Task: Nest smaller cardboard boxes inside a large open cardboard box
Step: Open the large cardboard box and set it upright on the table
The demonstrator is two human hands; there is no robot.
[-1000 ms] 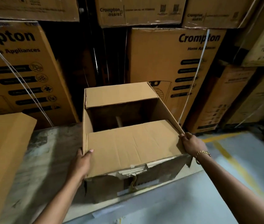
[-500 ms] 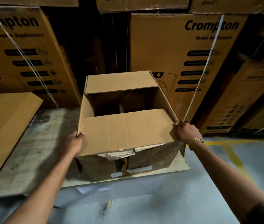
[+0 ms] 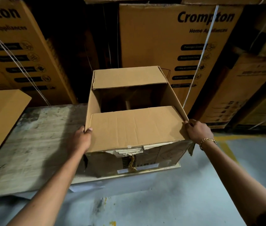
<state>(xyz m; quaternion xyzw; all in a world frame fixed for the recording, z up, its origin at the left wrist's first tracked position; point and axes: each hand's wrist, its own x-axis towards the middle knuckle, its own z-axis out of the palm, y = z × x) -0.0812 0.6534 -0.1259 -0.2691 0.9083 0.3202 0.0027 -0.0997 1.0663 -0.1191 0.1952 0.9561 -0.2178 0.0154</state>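
A large brown cardboard box stands on a worn wooden platform, at its right end. Its near flap is folded flat over the top and its far flap leans inward, leaving a dark gap between them. Inside the gap only shadow and a pale upright strip show. My left hand grips the box's left top edge, thumb over the rim. My right hand, with a gold bracelet at the wrist, grips the right top corner. The box's front face is torn, with a frayed string hanging.
Another plain cardboard box sits at the left on the platform. Tall printed appliance cartons bound with white straps are stacked close behind and to both sides. Grey concrete floor with a yellow line lies below and right.
The view has pulled back and tilted down while the box stays on the platform. Both hands have shifted from its lower sides up to its top edges.
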